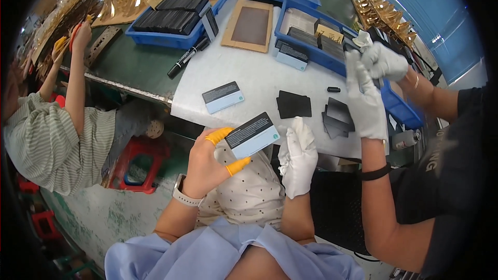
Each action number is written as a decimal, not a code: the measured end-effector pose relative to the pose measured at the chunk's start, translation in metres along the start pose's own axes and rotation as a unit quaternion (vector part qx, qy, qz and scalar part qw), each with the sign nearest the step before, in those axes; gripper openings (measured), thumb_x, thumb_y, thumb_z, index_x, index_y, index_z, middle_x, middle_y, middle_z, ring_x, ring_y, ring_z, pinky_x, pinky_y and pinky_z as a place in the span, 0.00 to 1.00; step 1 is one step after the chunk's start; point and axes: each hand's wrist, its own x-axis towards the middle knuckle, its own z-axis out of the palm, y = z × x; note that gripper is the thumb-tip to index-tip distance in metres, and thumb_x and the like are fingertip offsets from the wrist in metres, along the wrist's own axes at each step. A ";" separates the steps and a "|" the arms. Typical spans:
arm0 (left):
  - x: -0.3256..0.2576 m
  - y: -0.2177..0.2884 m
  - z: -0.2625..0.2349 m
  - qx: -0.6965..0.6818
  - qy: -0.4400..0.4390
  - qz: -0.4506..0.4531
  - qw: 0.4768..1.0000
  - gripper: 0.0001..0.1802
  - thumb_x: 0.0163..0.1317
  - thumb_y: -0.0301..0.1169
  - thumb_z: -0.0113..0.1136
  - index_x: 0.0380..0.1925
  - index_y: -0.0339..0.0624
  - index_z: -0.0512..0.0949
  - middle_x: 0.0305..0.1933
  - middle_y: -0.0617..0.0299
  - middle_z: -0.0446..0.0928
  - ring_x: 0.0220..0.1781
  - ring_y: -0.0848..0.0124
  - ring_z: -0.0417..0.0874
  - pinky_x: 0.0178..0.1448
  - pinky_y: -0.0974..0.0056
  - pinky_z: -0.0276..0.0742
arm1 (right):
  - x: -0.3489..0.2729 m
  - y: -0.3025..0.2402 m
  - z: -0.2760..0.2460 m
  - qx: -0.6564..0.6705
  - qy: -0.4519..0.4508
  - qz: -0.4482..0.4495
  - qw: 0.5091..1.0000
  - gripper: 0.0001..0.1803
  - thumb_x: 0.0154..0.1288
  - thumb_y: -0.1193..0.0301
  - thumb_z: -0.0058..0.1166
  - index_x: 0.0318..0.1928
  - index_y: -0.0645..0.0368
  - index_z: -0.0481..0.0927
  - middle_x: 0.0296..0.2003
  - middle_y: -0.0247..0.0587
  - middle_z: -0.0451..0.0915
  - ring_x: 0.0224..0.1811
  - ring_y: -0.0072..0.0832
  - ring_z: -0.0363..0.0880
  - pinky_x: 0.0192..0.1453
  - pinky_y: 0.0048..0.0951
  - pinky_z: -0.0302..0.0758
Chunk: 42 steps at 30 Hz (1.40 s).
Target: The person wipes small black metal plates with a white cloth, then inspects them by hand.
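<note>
My left hand (199,166), with yellow finger cots on thumb and forefinger, grips a flat card (252,136) by its edges. The card is black above and pale blue below, tilted, over my lap at the table's front edge. Just right of it, my right hand (298,168) wears a white glove. Its fingers are closed on what looks like a bunched white cloth (301,128), hard to tell from the glove. Beyond the held card, a similar card (223,97) lies on the white table covering (254,78). Plain black cards (294,105) lie farther right, overlapping.
More dark cards (338,116) lie by a co-worker's gloved hands (368,93) on the right. Blue trays (161,40) of stacked cards line the back, around a cardboard-framed panel (228,39). A black marker (188,58) and small black cap (333,89) lie apart. Another person (62,129) works left.
</note>
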 end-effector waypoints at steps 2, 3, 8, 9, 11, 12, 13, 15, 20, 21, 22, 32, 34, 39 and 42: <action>0.001 0.005 0.005 -0.004 -0.020 0.019 1.000 0.34 0.46 0.35 0.87 0.55 0.37 0.85 0.56 0.50 0.86 0.60 0.52 0.85 0.66 0.55 0.80 | 0.006 0.030 0.005 -0.084 0.014 -0.148 0.985 0.34 0.69 0.78 0.71 0.72 0.66 0.72 0.67 0.52 0.80 0.61 0.29 0.85 0.67 0.29 0.81; -0.001 0.003 0.005 -0.003 -0.020 0.015 1.000 0.34 0.46 0.35 0.87 0.55 0.37 0.85 0.56 0.50 0.86 0.60 0.52 0.85 0.66 0.55 0.80 | 0.004 0.026 0.013 -0.085 0.012 -0.144 0.986 0.34 0.69 0.78 0.71 0.72 0.66 0.72 0.67 0.52 0.80 0.61 0.29 0.85 0.67 0.29 0.81; -0.005 0.001 -0.001 0.015 -0.086 0.049 0.995 0.34 0.47 0.37 0.85 0.56 0.38 0.86 0.58 0.51 0.86 0.64 0.53 0.83 0.70 0.55 0.75 | 0.027 0.006 0.016 -0.133 0.010 -0.145 0.980 0.18 0.73 0.73 0.69 0.60 0.56 0.81 0.33 0.22 0.81 0.19 0.06 0.68 0.17 0.14 0.63; -0.005 0.000 -0.003 0.015 -0.085 0.045 0.995 0.34 0.47 0.37 0.85 0.56 0.38 0.86 0.58 0.51 0.86 0.64 0.53 0.83 0.70 0.55 0.75 | 0.034 0.001 0.018 -0.084 0.041 -0.135 0.986 0.17 0.74 0.73 0.69 0.59 0.54 0.82 0.29 0.19 0.79 0.14 0.04 0.62 0.11 0.15 0.56; -0.004 -0.003 -0.006 0.017 -0.109 0.031 0.993 0.34 0.48 0.37 0.85 0.56 0.38 0.85 0.58 0.50 0.86 0.66 0.52 0.82 0.71 0.54 0.74 | 0.028 -0.006 0.020 -0.123 0.032 -0.045 0.991 0.22 0.70 0.73 0.73 0.61 0.57 0.80 0.35 0.24 0.78 0.25 0.09 0.72 0.23 0.16 0.72; -0.003 -0.005 -0.005 0.017 -0.108 0.027 0.994 0.34 0.48 0.37 0.85 0.56 0.38 0.85 0.58 0.50 0.86 0.66 0.52 0.82 0.71 0.54 0.74 | 0.024 0.003 0.031 -0.159 -0.039 -0.148 0.975 0.24 0.67 0.74 0.75 0.60 0.59 0.80 0.38 0.26 0.77 0.33 0.12 0.74 0.34 0.18 0.76; -0.003 -0.007 -0.003 0.036 -0.115 0.039 0.992 0.35 0.45 0.36 0.86 0.55 0.38 0.86 0.58 0.51 0.86 0.64 0.53 0.84 0.69 0.54 0.77 | 0.020 0.007 0.039 -0.190 -0.110 -0.248 0.943 0.26 0.64 0.74 0.77 0.59 0.60 0.79 0.42 0.29 0.77 0.41 0.15 0.76 0.44 0.21 0.80; -0.004 -0.010 -0.001 0.055 -0.122 0.051 0.990 0.35 0.42 0.35 0.87 0.54 0.39 0.86 0.57 0.52 0.86 0.61 0.54 0.85 0.68 0.55 0.80 | 0.013 0.006 0.032 -0.346 -0.149 -0.170 0.910 0.27 0.67 0.68 0.77 0.60 0.66 0.79 0.50 0.38 0.83 0.55 0.25 0.82 0.65 0.30 0.77; -0.010 -0.020 -0.006 0.012 -0.111 0.005 0.994 0.35 0.42 0.33 0.87 0.54 0.38 0.86 0.55 0.52 0.87 0.59 0.53 0.86 0.64 0.55 0.82 | 0.031 -0.009 0.027 -0.176 0.039 -0.056 0.982 0.13 0.75 0.75 0.67 0.54 0.60 0.79 0.41 0.26 0.78 0.44 0.18 0.76 0.54 0.25 0.78; -0.009 -0.020 -0.006 0.010 -0.110 0.003 0.994 0.35 0.42 0.33 0.87 0.54 0.38 0.86 0.55 0.52 0.87 0.59 0.53 0.86 0.64 0.55 0.82 | 0.027 -0.015 0.028 -0.178 0.057 -0.038 0.982 0.15 0.73 0.75 0.69 0.55 0.61 0.79 0.42 0.27 0.78 0.44 0.19 0.76 0.56 0.27 0.78; -0.007 -0.020 -0.007 -0.001 -0.113 -0.007 0.994 0.35 0.44 0.36 0.87 0.55 0.37 0.85 0.56 0.48 0.86 0.61 0.51 0.85 0.68 0.54 0.79 | 0.026 -0.011 0.026 -0.180 0.057 -0.036 0.981 0.15 0.73 0.75 0.69 0.55 0.61 0.79 0.42 0.27 0.78 0.44 0.19 0.76 0.56 0.27 0.78; -0.007 -0.029 -0.009 -0.042 -0.087 -0.023 0.995 0.36 0.46 0.37 0.86 0.56 0.33 0.85 0.52 0.47 0.87 0.57 0.51 0.87 0.66 0.54 0.79 | 0.016 -0.006 0.028 -0.176 0.068 -0.047 0.981 0.12 0.76 0.76 0.63 0.55 0.59 0.79 0.41 0.28 0.81 0.35 0.14 0.78 0.33 0.17 0.74; -0.005 -0.028 -0.010 -0.041 -0.076 -0.030 0.996 0.36 0.45 0.37 0.87 0.56 0.33 0.85 0.51 0.47 0.87 0.56 0.51 0.87 0.64 0.55 0.80 | 0.012 -0.009 0.027 -0.167 0.066 -0.032 0.983 0.12 0.75 0.77 0.65 0.55 0.59 0.79 0.39 0.26 0.79 0.33 0.11 0.76 0.28 0.15 0.71; -0.005 -0.031 -0.011 -0.017 -0.052 -0.019 0.998 0.37 0.45 0.37 0.87 0.56 0.33 0.85 0.50 0.47 0.87 0.55 0.52 0.87 0.61 0.56 0.82 | -0.010 0.016 0.030 -0.158 -0.013 -0.012 0.987 0.18 0.69 0.79 0.70 0.55 0.58 0.78 0.32 0.23 0.75 0.26 0.12 0.72 0.27 0.19 0.71; -0.008 -0.034 -0.017 -0.025 -0.041 -0.037 0.998 0.38 0.45 0.37 0.87 0.57 0.33 0.84 0.51 0.47 0.87 0.55 0.52 0.87 0.61 0.56 0.82 | -0.004 0.007 0.030 -0.155 0.114 -0.003 0.981 0.16 0.67 0.78 0.72 0.52 0.59 0.80 0.29 0.24 0.76 0.25 0.14 0.73 0.28 0.24 0.72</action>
